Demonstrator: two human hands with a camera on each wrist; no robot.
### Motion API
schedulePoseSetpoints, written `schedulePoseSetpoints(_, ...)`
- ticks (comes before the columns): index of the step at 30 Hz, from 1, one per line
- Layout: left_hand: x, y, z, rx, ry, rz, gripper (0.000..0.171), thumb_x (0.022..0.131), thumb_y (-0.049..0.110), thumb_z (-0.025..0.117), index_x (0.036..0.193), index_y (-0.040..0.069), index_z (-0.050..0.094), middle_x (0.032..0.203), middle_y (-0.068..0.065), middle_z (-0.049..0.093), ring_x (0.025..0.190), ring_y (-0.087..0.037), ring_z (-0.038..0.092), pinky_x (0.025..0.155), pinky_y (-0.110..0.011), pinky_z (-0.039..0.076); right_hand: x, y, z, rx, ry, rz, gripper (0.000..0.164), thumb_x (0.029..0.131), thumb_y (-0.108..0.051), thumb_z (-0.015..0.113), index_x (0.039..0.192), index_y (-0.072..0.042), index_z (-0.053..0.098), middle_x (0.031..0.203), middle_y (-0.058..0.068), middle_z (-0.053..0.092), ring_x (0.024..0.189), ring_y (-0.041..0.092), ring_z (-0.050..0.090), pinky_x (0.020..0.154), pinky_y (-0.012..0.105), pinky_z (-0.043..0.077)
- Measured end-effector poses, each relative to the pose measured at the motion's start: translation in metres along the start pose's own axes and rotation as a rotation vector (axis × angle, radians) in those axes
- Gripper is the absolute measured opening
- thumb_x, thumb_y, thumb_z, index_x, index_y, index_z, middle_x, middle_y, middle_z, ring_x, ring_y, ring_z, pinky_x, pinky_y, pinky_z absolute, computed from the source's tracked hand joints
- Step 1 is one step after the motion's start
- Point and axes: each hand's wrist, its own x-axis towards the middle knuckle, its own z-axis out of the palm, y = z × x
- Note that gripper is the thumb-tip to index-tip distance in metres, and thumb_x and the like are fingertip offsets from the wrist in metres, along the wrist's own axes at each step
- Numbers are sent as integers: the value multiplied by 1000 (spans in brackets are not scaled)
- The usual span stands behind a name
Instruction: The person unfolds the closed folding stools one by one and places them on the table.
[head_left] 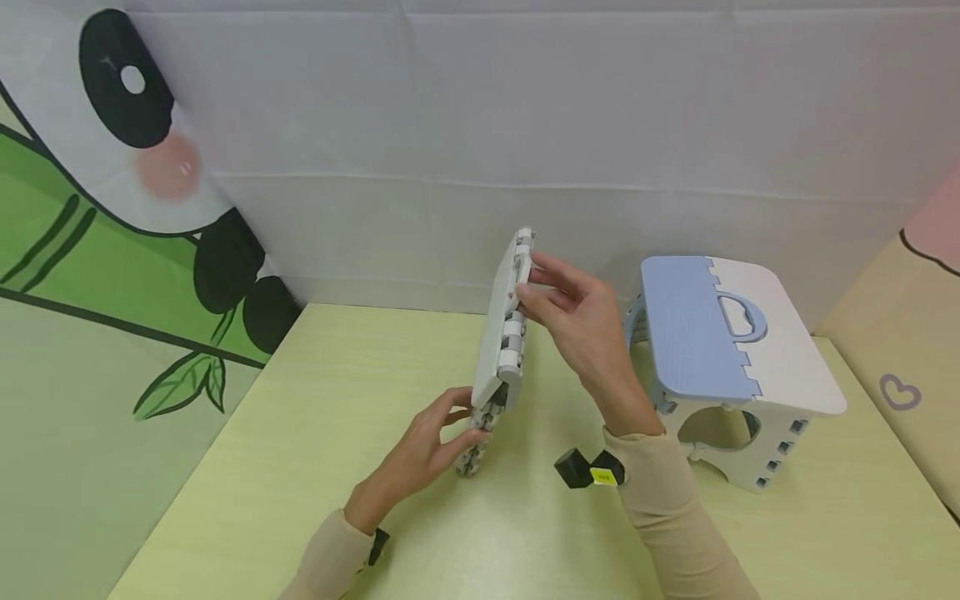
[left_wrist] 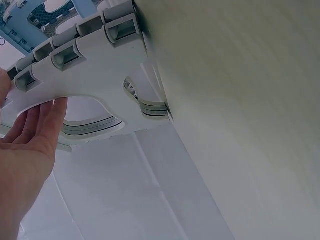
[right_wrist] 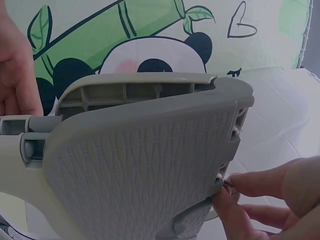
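Stool (head_left: pixel 495 333), folding plastic, centre frame: likely light, stiff; best held by edges. Left hand (head_left: pixel 423 446) grips leg panel (left_wrist: pixel 95 77); right hand (head_left: pixel 581 321) pinches hinged edge (head_left: pixel 512 342).

Creased white backdrop (head_left: pixel 510 117) meets pale yellow tabletop (head_left: pixel 345 375); panda print (head_left: pixel 142 108), left.

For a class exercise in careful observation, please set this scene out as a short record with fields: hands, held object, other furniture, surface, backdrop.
Left hand: grips the lower part of a pale folding stool
Right hand: pinches the edge of its seat
Held object: tilted, not fully unfolded
Other furniture: blue-and-white stool, unfolded, standing to the right
Surface: pale yellow table
Backdrop: whitish cloth, with a panda print at left
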Motion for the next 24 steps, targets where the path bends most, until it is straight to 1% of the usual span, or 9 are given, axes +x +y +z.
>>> schedulePoseSetpoints(4, 1, 0, 1, -25, -2, -8, 50, 97, 4, 71, 141, 4, 48, 134, -12, 61, 120, -30, 63, 102, -49, 53, 1, -1, 1, -10, -2, -13, 49, 98, -2, 69, 145, 0, 56, 131, 21, 63, 107, 19, 70, 89, 32, 59)
schedulePoseSetpoints(9, 3, -1, 3, -32, -5, -16, 50, 97, 5, 71, 141, 3, 47, 134, -12, 60, 121, -30, 62, 102, -47, 53, 2, -2, 2, -33, -2, -14, 49, 98, -3, 69, 145, -1, 56, 131, 20, 64, 107, 20, 70, 89, 32, 60)
schedulePoseSetpoints(14, 6, -3, 8, -35, 0, -25, 51, 97, 6, 72, 141, 3, 47, 135, -13, 60, 121, -29, 62, 102, -44, 53, 4, 0, 0, -52, -7, -21, 49, 98, -4, 69, 145, -2, 56, 131, 19, 64, 108, 23, 70, 89, 31, 59)
schedulePoseSetpoints(21, 10, -6, 16, -69, 3, -43, 50, 97, 6, 72, 140, 3, 47, 133, -13, 60, 120, -31, 63, 102, -41, 53, 5, 2, -2, -67, -19, -39, 50, 98, -5, 69, 146, -1, 55, 132, 19, 64, 109, 25, 69, 89, 31, 59)
schedulePoseSetpoints(24, 12, -7, 19, -77, 3, -47, 49, 97, 6, 72, 140, 3, 48, 132, -12, 60, 120, -32, 63, 103, -40, 53, 5, 2, -3, -89, -24, -42, 50, 98, -6, 70, 146, -3, 56, 132, 17, 65, 111, 27, 68, 89, 29, 59)
